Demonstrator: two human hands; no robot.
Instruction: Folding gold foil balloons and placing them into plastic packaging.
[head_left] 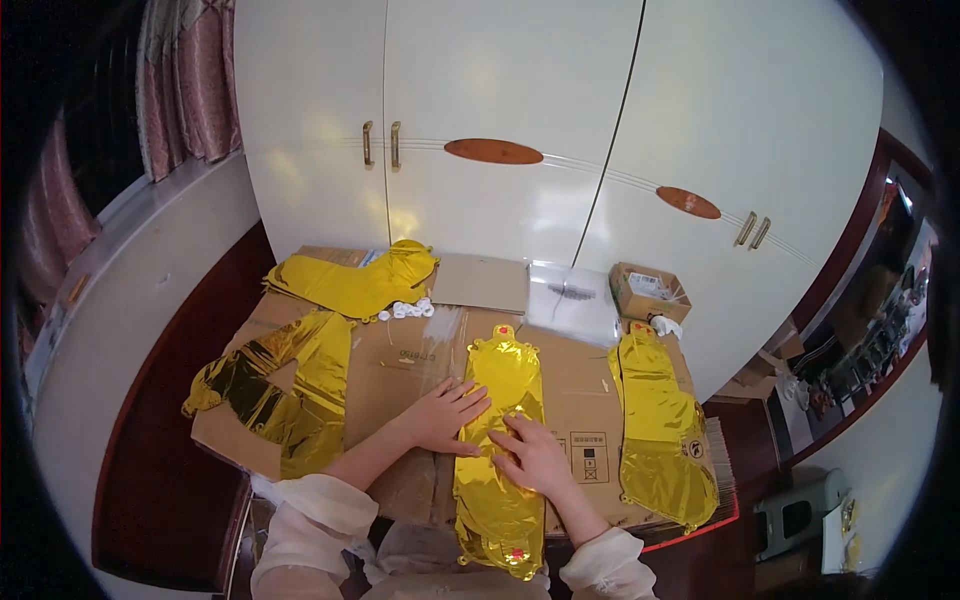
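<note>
A flat, uninflated gold foil balloon [505,375] lies lengthwise on the cardboard in front of me, its near end reaching the front edge. Small red marks show at both its ends. My left hand [447,414] rests on its left edge, fingers stretched out. On its middle lies my right hand [533,458], fingers spread and palm down. Neither hand grips anything. To the left is another gold foil balloon [318,385] with an angular opening. A curved gold foil balloon [355,284] lies at the far left, and one more gold foil balloon [662,420] on the right.
Flattened cardboard [400,370] covers the work surface. Small white rolls [408,310] sit near the far-left balloon. Along the back are a brown board [482,284], a clear plastic sheet [570,300] and an open box [640,305]. White cabinets [480,90] stand behind; a grey stool [800,510] at right.
</note>
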